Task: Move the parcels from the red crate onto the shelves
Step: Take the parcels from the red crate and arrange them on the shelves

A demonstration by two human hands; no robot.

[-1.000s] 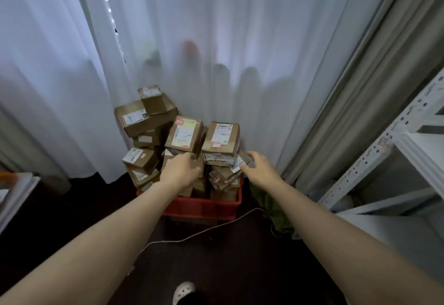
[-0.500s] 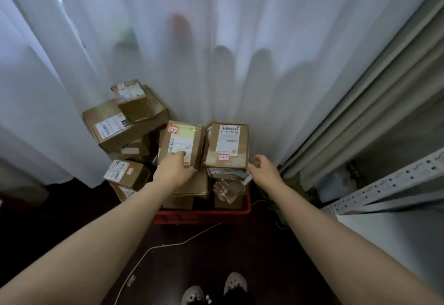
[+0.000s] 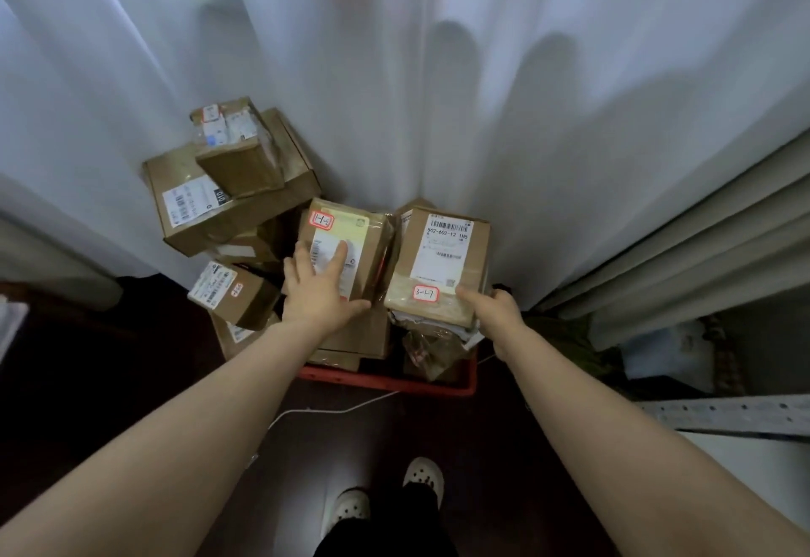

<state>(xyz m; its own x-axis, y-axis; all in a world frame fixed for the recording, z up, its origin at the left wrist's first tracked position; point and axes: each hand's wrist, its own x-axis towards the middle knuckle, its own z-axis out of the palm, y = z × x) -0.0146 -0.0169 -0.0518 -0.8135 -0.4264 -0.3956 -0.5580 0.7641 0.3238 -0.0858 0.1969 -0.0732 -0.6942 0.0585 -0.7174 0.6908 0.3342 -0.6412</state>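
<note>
Head cam, mid-frame: L hand [image 3: 322, 291] flat, fingers straight, pressing on yellow-label parcel [image 3: 350, 227]; R hand [image 3: 499, 315] gripping near-right corner of 3-1-7 parcel [image 3: 442, 249], thumb on top. Both parcels atop pile in red crate [image 3: 394, 383], lower centre.

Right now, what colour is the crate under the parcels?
Red; the crate shows best in the head view.

Matt brown cardboard parcels [image 3: 438, 258] (glossy tape, paper labels) in a smooth red plastic crate [image 3: 394, 381]
</note>
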